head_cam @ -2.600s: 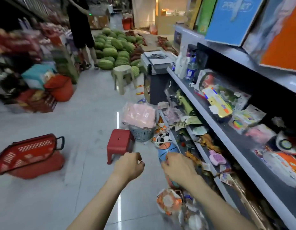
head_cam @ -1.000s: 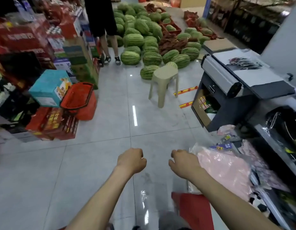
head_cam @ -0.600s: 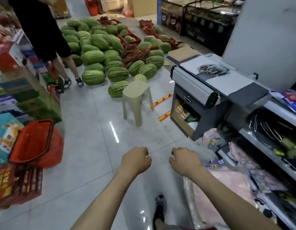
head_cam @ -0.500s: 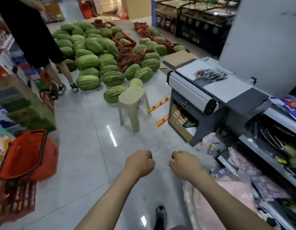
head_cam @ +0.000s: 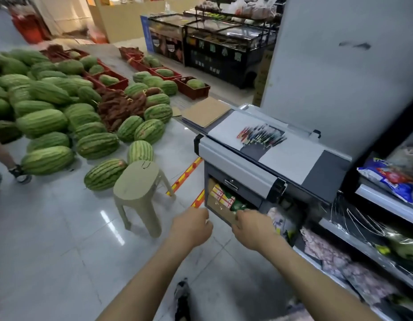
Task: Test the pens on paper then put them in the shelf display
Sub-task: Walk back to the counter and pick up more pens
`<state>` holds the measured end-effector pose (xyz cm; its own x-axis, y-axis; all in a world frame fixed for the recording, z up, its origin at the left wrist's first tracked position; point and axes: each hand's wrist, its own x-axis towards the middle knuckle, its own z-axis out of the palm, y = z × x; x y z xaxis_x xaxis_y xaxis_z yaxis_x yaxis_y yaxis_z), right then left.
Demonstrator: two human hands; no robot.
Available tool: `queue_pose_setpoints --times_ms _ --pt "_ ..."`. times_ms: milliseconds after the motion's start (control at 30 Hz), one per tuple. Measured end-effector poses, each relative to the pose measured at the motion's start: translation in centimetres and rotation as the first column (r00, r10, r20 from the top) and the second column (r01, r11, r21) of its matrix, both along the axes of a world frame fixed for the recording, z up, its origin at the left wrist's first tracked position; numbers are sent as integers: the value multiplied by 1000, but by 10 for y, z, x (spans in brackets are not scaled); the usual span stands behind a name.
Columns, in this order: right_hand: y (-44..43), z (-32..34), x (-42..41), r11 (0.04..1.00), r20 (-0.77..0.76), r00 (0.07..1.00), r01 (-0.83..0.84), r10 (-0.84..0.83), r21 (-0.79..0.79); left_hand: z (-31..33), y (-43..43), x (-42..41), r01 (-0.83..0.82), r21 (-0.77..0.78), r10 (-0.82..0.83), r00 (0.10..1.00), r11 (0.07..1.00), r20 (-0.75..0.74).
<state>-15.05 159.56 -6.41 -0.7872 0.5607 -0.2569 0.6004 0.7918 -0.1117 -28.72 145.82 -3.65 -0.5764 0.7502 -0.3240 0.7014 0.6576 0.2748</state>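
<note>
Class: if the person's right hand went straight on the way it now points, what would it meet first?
Most likely the cardboard box in the open compartment under the grey counter, just ahead of the right hand. Depth is hard to judge, so a gap may remain.

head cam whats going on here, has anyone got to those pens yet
Not yet. A person in a shop aisle holds both arms out in front, the left hand and right hand curled with nothing visible in them. A bunch of pens lies on white paper on top of the grey counter ahead, untouched. A beige stool and a pile of watermelons sit on the floor to the left.
</note>
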Motion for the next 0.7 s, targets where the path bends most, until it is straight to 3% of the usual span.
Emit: queue_pose_setpoints --times_ms 333,700 --pt "82 19 -106 954 5 954 299 -299 33 10 112 -143 285 12 -285 959 959 -12" --pt "204 1 -136 862 3 862 507 -507 13 -5 281 -208 396 50 -398 915 917 65"
